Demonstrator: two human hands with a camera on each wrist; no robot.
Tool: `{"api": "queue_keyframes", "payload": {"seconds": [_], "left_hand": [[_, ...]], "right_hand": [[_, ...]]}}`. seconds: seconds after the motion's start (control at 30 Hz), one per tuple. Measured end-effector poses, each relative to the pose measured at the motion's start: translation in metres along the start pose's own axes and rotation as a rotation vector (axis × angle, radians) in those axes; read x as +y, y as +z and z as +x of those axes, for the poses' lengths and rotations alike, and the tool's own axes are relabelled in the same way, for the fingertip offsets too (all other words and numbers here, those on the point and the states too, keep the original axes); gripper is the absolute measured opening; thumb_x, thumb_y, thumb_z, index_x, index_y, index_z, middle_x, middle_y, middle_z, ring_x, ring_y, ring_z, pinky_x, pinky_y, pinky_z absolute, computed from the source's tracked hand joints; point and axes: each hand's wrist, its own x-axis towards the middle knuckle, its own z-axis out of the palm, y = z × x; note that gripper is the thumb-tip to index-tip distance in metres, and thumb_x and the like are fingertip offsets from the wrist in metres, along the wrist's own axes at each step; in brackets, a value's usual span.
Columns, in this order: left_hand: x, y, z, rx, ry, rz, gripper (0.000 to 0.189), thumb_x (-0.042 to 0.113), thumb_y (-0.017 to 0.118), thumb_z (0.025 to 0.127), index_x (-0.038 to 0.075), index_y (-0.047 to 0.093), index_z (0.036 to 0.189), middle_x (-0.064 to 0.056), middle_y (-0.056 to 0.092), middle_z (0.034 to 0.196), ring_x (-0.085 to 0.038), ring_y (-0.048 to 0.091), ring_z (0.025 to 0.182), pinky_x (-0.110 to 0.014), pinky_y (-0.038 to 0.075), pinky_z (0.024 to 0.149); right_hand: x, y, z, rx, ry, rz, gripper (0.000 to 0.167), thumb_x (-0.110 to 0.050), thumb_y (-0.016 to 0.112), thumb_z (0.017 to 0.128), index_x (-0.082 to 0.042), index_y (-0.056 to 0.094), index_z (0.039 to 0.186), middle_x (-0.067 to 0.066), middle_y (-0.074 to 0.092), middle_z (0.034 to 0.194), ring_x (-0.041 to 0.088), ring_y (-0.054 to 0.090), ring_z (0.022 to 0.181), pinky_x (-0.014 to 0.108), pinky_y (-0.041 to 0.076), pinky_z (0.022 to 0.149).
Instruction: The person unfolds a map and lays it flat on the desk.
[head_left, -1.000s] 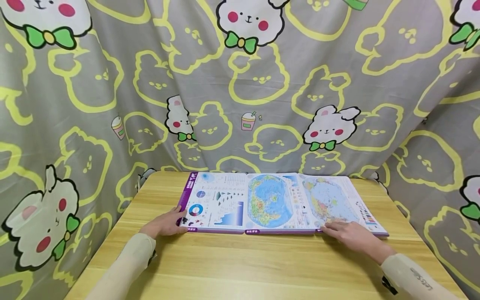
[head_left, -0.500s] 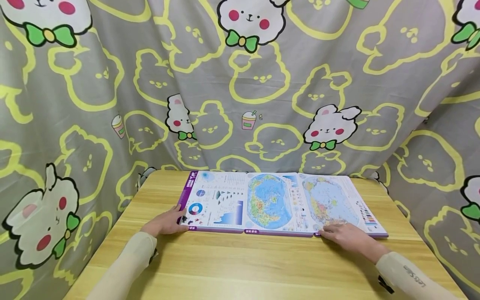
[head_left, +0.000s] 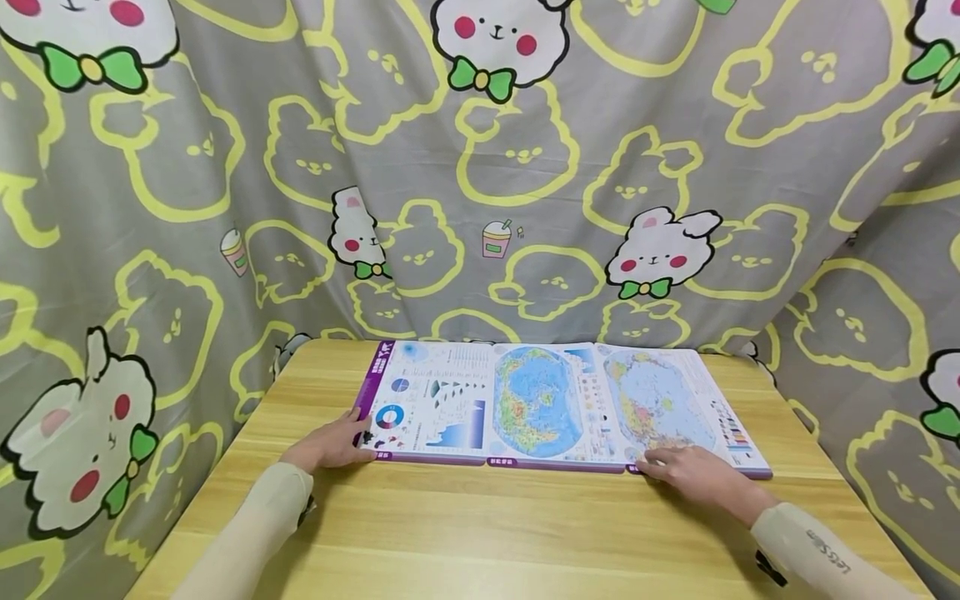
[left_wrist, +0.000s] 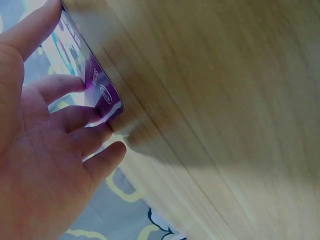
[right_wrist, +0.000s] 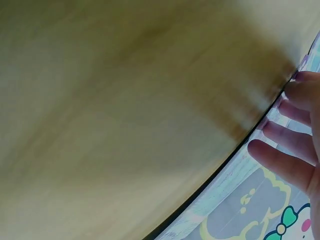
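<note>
A fold-out map (head_left: 540, 404) with three visible panels lies flat along the table's far side. Its left panel carries charts, and the other two show world maps. My left hand (head_left: 330, 444) touches the map's near left corner; in the left wrist view its fingers (left_wrist: 65, 89) reach the purple corner, fairly straight and spread. On the right panel's near edge rests my right hand (head_left: 697, 473). In the right wrist view, that hand's extended fingers (right_wrist: 285, 160) lie along the map's edge (right_wrist: 215, 205). The right fingertips hide part of the lower right map.
The wooden table (head_left: 495, 533) extends in front of the map towards me. A grey curtain (head_left: 420, 167) with rabbit drawings hangs directly behind the table and along both sides.
My right hand has shifted slightly left along the map's near edge. The left hand and the map look almost still.
</note>
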Motion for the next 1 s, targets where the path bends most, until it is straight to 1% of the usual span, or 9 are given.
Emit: {"api": "queue_keyframes", "payload": {"seconds": [0.3,0.43,0.53,0.57,0.67,0.77,0.8,0.9,1.0], "left_hand": [[0.001,0.0,-0.004,0.002,-0.009,-0.013,0.079,0.046,0.065,0.086,-0.002,0.038,0.142,-0.033,0.015,0.149,-0.049,0.016,0.136,-0.058,0.021,0.107],[0.001,0.001,-0.002,0.006,-0.006,-0.021,0.08,0.045,0.067,0.084,-0.003,0.039,0.142,-0.034,0.016,0.148,-0.049,0.017,0.135,-0.058,0.021,0.107],[0.001,0.001,0.001,0.021,-0.001,-0.028,0.072,0.042,0.065,0.087,-0.003,0.044,0.139,-0.035,0.021,0.147,-0.049,0.022,0.134,-0.058,0.023,0.107],[0.002,0.0,0.002,0.032,0.002,-0.028,0.065,0.04,0.064,0.088,-0.002,0.048,0.135,-0.034,0.027,0.145,-0.048,0.028,0.132,-0.057,0.026,0.106],[0.008,-0.005,0.006,0.083,0.006,-0.012,0.057,0.037,0.06,0.092,-0.002,0.05,0.133,-0.032,0.034,0.142,-0.046,0.034,0.129,-0.057,0.029,0.104],[0.02,-0.011,0.008,0.142,-0.006,0.032,0.059,0.037,0.056,0.093,-0.002,0.046,0.137,-0.031,0.032,0.144,-0.047,0.032,0.13,-0.058,0.027,0.105],[0.026,-0.014,0.008,0.157,-0.015,0.051,0.063,0.038,0.055,0.094,-0.002,0.041,0.141,-0.031,0.026,0.147,-0.048,0.026,0.133,-0.058,0.023,0.106],[0.044,-0.02,0.009,0.209,-0.018,0.112,0.064,0.041,0.051,0.095,0.001,0.038,0.144,-0.032,0.022,0.148,-0.049,0.02,0.135,-0.06,0.019,0.107],[0.064,-0.025,0.011,0.261,-0.01,0.161,0.064,0.043,0.047,0.096,0.004,0.035,0.146,-0.033,0.021,0.148,-0.05,0.018,0.135,-0.061,0.017,0.107]], "right_hand": [[-0.001,0.001,-0.003,0.008,0.001,0.017,0.044,0.003,0.061,0.067,-0.012,0.072,0.107,0.009,0.066,0.099,0.025,0.066,0.079,0.037,0.056,0.061],[0.0,-0.001,-0.002,0.024,-0.012,0.014,0.039,0.0,0.057,0.073,-0.012,0.072,0.106,0.009,0.067,0.097,0.025,0.066,0.08,0.038,0.056,0.064],[-0.001,-0.004,-0.001,0.037,0.011,0.03,0.035,0.0,0.056,0.076,-0.01,0.072,0.105,0.009,0.068,0.097,0.026,0.066,0.083,0.039,0.055,0.068],[-0.002,-0.005,0.0,0.039,0.034,0.042,0.033,-0.001,0.058,0.077,-0.01,0.072,0.105,0.009,0.068,0.097,0.026,0.066,0.084,0.04,0.055,0.068],[-0.006,-0.011,0.003,0.038,0.151,0.088,0.031,-0.003,0.066,0.077,-0.007,0.071,0.107,0.011,0.068,0.1,0.028,0.066,0.086,0.042,0.055,0.071],[-0.009,-0.016,0.008,0.023,0.312,0.146,0.032,-0.011,0.072,0.081,-0.004,0.068,0.111,0.014,0.067,0.106,0.031,0.064,0.093,0.046,0.053,0.077],[-0.01,-0.018,0.011,0.011,0.365,0.16,0.033,-0.015,0.071,0.082,-0.004,0.067,0.113,0.015,0.066,0.108,0.033,0.063,0.096,0.048,0.052,0.08],[-0.01,-0.023,0.02,-0.031,0.508,0.21,0.039,-0.024,0.066,0.089,-0.002,0.063,0.121,0.019,0.061,0.118,0.038,0.058,0.106,0.053,0.046,0.088],[-0.01,-0.029,0.03,-0.065,0.598,0.235,0.044,-0.029,0.062,0.092,0.0,0.059,0.125,0.022,0.056,0.124,0.041,0.053,0.112,0.057,0.042,0.091]]}}
